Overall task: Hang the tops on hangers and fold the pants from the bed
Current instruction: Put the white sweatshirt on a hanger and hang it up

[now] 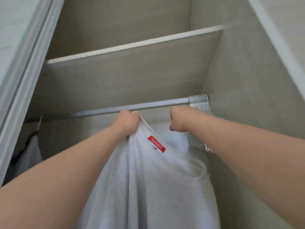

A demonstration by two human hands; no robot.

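- I have the left hand (127,124) raised just under the wardrobe rail (132,106), its fingers curled tight round the bunched neckline of the white top (148,179).
- The top hangs straight down from that grip, its long axis vertical. It falls between my two forearms, and its red label (156,144) faces me just below the collar.
- The right hand (179,119) is up at the same height, a little apart from the left. Its fingers are curled, and its back is to the camera.
- I cannot tell whether it has a hanger in it or nothing at all.
- The white hangers (198,101) are packed together at the far right end of the rail, against the side wall of the wardrobe (247,80). They sit just beyond the right hand and partly behind that forearm.
- This is the relation that I judge matters: the hangers lie to the right of both hands, and the right hand is much the nearer. The left is occupied with the top.
- So I would expect the right hand to take one hanger and bring it leftward to the collar, while the left holds the neckline open.
- The top is not on a hanger yet, as far as I can see.
- Above the rail is a shelf (132,45). Low on the left a dark garment (24,146) hangs in shadow.
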